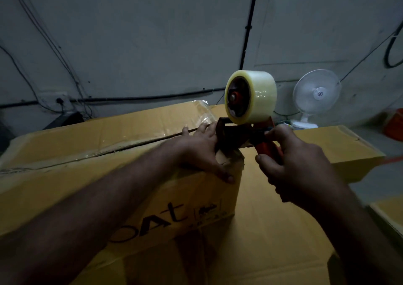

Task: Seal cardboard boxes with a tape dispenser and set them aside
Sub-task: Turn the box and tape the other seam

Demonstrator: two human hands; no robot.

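The left hand [200, 151] lies flat on the top of a large brown cardboard box [87, 153] that has black lettering on its front. The fingers are spread and nearly straight, pressing down near the box's right-hand corner, and the thumb reaches over the edge onto the front face, so the hand grasps nothing. The right hand [298, 164] has its fingers curled tightly round the orange handle of a tape dispenser with a dark metal frame [235, 136]. It holds the dispenser's head against the right end of the box top, just beside the left hand's fingers, where the seam between the two flaps runs out to the edge. A fat roll of clear, yellowish packing tape [255, 97] sits upright on the dispenser above both hands. A strip of shiny clear tape lies along the seam, and a crinkled loose piece of clear tape [202, 110] stands up at the box's far edge. A second brown cardboard carton [327, 145] lies behind the dispenser and to the right, and the box rests on more flat brown cardboard [272, 230] below. A small white table fan [316, 94] stands by the grey wall [152, 33], which has dark cables running across it
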